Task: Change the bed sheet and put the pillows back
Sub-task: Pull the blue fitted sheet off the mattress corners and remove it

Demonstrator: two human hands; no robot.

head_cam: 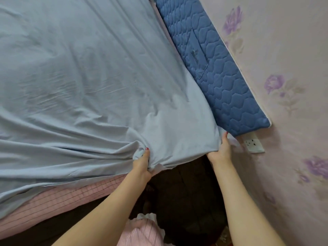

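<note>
Gripping sheet [85, 71] at bed corner, we see both arms reach forward from bottom of view. Left hand [142, 163] clenched round bunched fold of sheet at mattress [58, 197] edge, thumb on top, red nail showing. Right hand [221, 150] holds sheet corner beside headboard [218, 68], fingers tucked under cloth, thumb pointing up. Sheet lies spread over bed, wrinkled, edge hanging above pink checked mattress. Socket [253, 143] on flowered wall [284, 86] just beside right hand. We read no writing anywhere.
</note>
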